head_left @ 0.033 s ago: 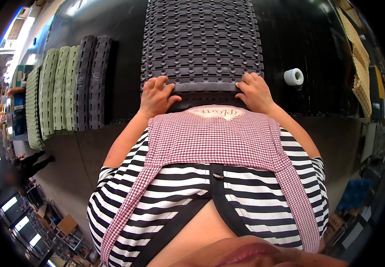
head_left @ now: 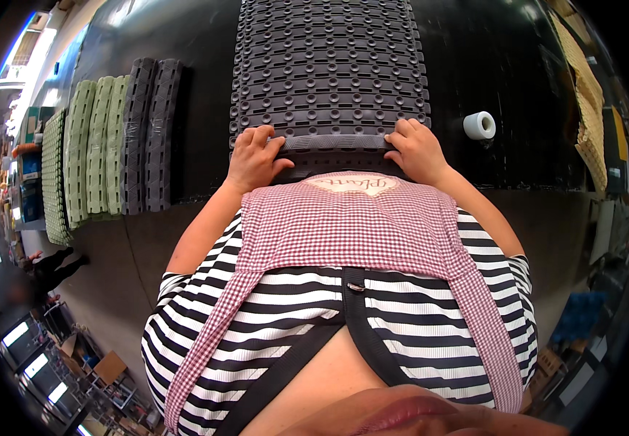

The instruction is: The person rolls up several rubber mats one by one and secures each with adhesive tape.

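Observation:
A long dark grey plastic mat (head_left: 332, 87), with rows of round studs and slots, stretches away from me over the black table. Its near end is turned up into a folded or rolled edge just in front of my apron. At the left corner of that edge, my left hand (head_left: 255, 158) grips with bent fingers, the thumb pointing inward. My right hand (head_left: 417, 152) holds the right corner the same way, fingertips over the edge. The undersides of both grips are hidden.
A white roll (head_left: 479, 126), apparently of film or tape, lies right of the mat on the black table (head_left: 503, 80). At the left are rolled green mats (head_left: 98, 145) and wrapped dark grey rolls (head_left: 151, 138). A yellowish textured sheet (head_left: 583, 109) hangs at the far right. Another person stands at the far left.

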`<state>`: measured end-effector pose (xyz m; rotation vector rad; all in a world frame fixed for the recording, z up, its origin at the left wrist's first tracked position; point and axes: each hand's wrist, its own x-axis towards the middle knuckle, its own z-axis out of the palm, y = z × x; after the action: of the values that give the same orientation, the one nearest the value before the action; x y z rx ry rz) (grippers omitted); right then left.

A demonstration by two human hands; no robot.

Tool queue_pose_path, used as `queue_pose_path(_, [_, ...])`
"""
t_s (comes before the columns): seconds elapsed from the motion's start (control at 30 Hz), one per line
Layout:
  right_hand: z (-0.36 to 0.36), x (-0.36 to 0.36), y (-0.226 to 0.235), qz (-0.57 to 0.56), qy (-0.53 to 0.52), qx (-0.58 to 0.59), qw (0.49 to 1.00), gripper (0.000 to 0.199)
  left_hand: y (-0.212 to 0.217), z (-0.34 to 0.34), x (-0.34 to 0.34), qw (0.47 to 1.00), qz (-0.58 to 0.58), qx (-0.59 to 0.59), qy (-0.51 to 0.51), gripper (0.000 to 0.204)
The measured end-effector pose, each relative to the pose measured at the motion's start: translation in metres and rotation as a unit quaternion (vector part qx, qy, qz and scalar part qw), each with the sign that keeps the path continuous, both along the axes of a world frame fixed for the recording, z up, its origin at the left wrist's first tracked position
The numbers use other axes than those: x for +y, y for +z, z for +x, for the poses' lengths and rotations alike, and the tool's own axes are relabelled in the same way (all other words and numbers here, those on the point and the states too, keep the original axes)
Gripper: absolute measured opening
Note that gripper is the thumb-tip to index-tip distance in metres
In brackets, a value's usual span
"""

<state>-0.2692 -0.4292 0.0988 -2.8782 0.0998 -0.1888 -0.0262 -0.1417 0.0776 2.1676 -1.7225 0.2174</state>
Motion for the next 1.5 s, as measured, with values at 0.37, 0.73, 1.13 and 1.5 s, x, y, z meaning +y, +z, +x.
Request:
queue_pose_path(0.37, [0.038, -0.025, -0.01, -0.054, -0.075, -0.052, 0.994, 0.009, 0.009, 0.04, -0.05, 0.996, -0.036, -0.074, 0.023, 0.026])
queue_pose_path(0.73, [0.016, 0.012, -0.031, -0.054, -0.114, 0.028, 0.992, 0.084, -0.018, -0.022, -0.046, 0.983, 0.128, 0.061, 0.121, 0.09])
queue_pose_path(1.13, [0.169, -0.113, -0.04, -0.064, -0.116, -0.192, 0.972, 0.039, -0.007, 0.125, -0.21, 0.967, 0.165, 0.03, 0.191, 0.083])
queue_pose_path(1.5, [0.151, -0.077, -0.049, -0.108, -0.164, -0.036, 0.98, 0.079, -0.01, 0.123, -0.217, 0.991, -0.013, 0.063, 0.115, 0.023])
